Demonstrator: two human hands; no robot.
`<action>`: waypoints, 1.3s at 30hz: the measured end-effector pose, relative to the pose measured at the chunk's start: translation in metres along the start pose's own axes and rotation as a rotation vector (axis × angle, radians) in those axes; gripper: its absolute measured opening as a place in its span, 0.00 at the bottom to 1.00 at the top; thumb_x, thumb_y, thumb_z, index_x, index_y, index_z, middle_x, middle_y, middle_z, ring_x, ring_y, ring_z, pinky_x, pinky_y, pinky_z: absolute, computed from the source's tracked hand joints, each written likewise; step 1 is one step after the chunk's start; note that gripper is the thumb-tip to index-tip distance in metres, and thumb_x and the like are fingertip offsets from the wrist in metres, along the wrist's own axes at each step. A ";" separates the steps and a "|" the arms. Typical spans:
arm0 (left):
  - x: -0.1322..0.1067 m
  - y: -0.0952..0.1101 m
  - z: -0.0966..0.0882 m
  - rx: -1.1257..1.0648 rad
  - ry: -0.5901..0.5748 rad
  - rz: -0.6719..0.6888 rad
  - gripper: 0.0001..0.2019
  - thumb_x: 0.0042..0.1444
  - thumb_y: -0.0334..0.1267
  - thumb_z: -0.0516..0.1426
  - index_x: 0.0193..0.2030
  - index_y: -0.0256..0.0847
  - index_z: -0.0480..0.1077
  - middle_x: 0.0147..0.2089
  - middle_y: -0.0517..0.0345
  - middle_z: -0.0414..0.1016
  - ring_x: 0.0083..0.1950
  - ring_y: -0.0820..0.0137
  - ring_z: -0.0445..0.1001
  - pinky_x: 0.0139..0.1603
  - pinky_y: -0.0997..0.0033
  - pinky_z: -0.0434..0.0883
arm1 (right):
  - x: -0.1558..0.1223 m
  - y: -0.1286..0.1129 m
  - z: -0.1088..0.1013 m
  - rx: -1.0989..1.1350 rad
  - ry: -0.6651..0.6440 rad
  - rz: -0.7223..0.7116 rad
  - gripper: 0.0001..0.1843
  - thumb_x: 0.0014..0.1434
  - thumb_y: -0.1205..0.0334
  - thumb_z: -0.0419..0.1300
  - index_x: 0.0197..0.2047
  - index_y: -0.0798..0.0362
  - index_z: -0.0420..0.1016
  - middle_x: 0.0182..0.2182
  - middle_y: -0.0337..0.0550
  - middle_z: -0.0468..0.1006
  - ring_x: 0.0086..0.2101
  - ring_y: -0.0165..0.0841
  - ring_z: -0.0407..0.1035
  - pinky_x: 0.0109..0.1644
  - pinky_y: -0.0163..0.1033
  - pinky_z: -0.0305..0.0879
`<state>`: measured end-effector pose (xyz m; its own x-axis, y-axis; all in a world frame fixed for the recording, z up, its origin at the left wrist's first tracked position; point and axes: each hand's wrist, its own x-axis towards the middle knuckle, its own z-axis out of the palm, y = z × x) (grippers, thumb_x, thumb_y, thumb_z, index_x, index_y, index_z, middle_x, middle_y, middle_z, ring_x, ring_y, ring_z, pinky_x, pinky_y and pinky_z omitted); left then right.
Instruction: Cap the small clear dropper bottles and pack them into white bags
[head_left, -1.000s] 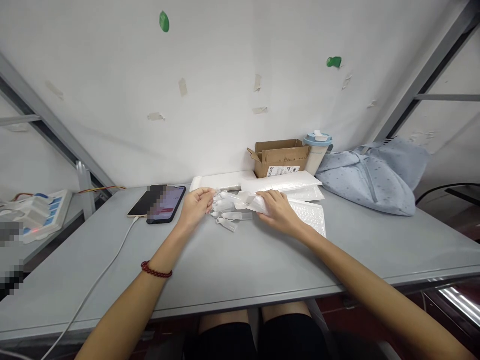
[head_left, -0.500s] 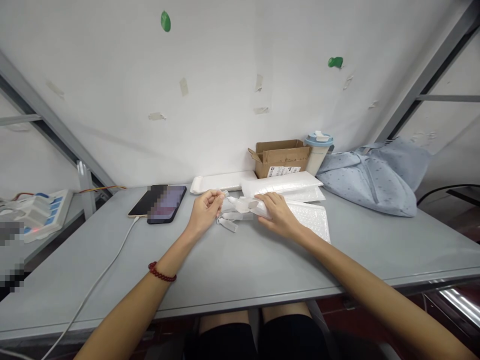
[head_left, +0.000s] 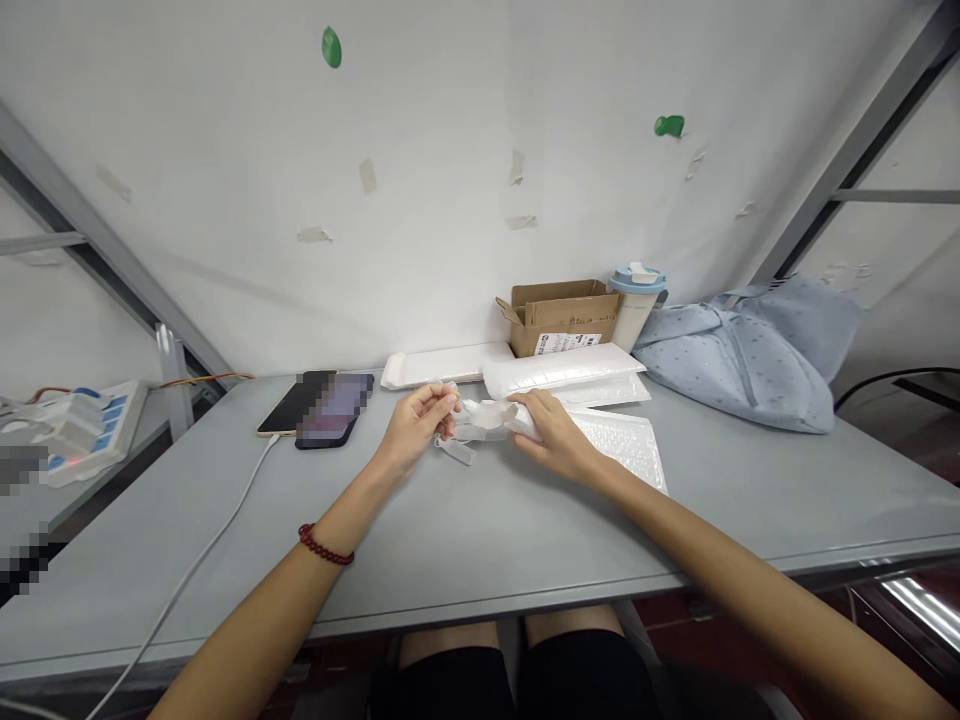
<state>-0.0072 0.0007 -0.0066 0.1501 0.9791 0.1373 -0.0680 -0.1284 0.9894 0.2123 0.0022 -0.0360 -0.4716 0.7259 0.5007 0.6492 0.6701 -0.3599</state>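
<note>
My right hand (head_left: 553, 432) is closed round the open end of a white bubble mailer (head_left: 628, 450), whose mouth faces left. At that mouth, my left hand (head_left: 418, 425) pinches a small clear plastic piece, largely hidden by the fingers. Translucent, crumpled material (head_left: 484, 412) spans the gap between the hands; its kind is unclear. Below the left fingertips, a small clear plastic strip (head_left: 456, 451) lies on the grey table (head_left: 480, 540).
Behind the hands lie more white mailers (head_left: 566, 370) and a white packet (head_left: 450, 363). An open cardboard box (head_left: 574, 318), a lidded cup (head_left: 634, 310) and a blue cloth bag (head_left: 742, 360) stand at the back. Two phones (head_left: 335, 410), one with a cable (head_left: 217, 545), lie left.
My left hand has shifted slightly right, closer to the mailer's mouth. The right hand keeps its grip, and the mailer has moved slightly right.
</note>
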 end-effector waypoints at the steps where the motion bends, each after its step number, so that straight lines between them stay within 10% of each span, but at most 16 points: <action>1: -0.001 0.001 0.001 0.000 -0.006 -0.005 0.14 0.47 0.46 0.61 0.32 0.37 0.67 0.31 0.61 0.70 0.22 0.79 0.66 0.22 0.77 0.62 | 0.000 0.000 0.001 0.016 0.009 0.002 0.21 0.53 0.65 0.54 0.52 0.54 0.61 0.43 0.51 0.69 0.43 0.43 0.62 0.48 0.48 0.61; 24: -0.004 0.001 0.002 0.192 -0.217 -0.048 0.13 0.48 0.44 0.62 0.36 0.36 0.72 0.36 0.56 0.71 0.28 0.76 0.66 0.24 0.77 0.64 | -0.003 -0.008 0.002 0.192 0.030 -0.048 0.21 0.46 0.67 0.54 0.47 0.54 0.61 0.39 0.49 0.69 0.40 0.40 0.65 0.42 0.45 0.64; 33: -0.013 0.012 0.004 -0.047 -0.624 -0.290 0.18 0.58 0.47 0.54 0.44 0.34 0.73 0.46 0.42 0.75 0.47 0.60 0.73 0.44 0.63 0.71 | -0.003 -0.014 -0.006 0.250 0.070 -0.134 0.21 0.45 0.68 0.55 0.46 0.52 0.61 0.37 0.46 0.68 0.37 0.38 0.64 0.39 0.44 0.63; 39: -0.017 0.008 0.015 -0.080 -0.565 -0.235 0.17 0.59 0.46 0.53 0.39 0.31 0.74 0.39 0.43 0.78 0.41 0.62 0.75 0.40 0.66 0.72 | -0.004 -0.017 -0.006 0.267 0.059 -0.166 0.21 0.50 0.62 0.56 0.48 0.53 0.60 0.37 0.47 0.67 0.37 0.39 0.63 0.42 0.47 0.62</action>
<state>0.0049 -0.0193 -0.0008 0.6681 0.7417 -0.0586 -0.0401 0.1145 0.9926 0.2065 -0.0128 -0.0268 -0.5174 0.5979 0.6122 0.3832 0.8016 -0.4590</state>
